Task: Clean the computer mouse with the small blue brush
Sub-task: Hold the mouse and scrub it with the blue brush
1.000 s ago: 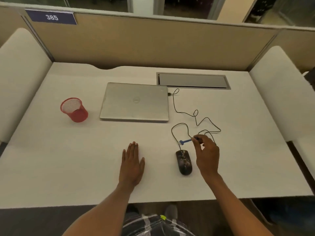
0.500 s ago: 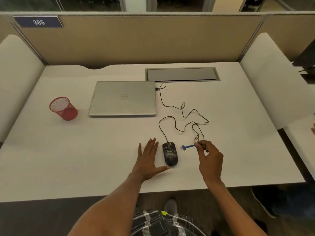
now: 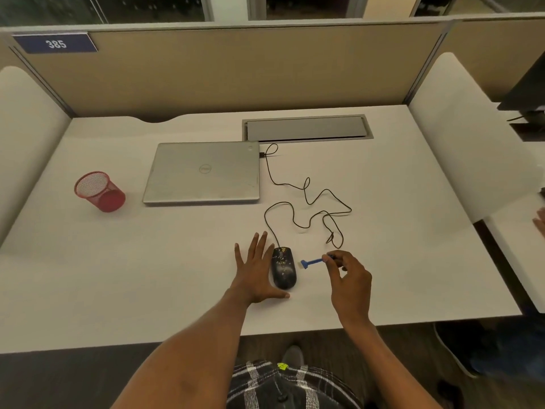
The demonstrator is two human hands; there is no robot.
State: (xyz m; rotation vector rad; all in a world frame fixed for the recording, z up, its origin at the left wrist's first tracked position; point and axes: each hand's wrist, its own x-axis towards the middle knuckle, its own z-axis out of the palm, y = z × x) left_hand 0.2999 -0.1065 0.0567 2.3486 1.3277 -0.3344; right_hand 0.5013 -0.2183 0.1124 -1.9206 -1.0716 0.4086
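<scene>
Head view: brush poised just beside the mouse, no bristle contact yet.

The dark, speckled oval computer mouse (image 3: pixel 283 267) lies on the white desk (image 3: pixel 177 261), near its front edge. The left hand (image 3: pixel 256 271) rests flat and spread just beside the mouse's left flank, gripping nothing. The right hand (image 3: pixel 349 278) pinches the handle end of the small blue plastic brush (image 3: pixel 312 262), its head pointing at the mouse's right side, a small gap between. With the left hand only alongside, a sideways stroke could likely shove the light mouse, or the thin black cable (image 3: pixel 306 199) looped behind might snag.
</scene>
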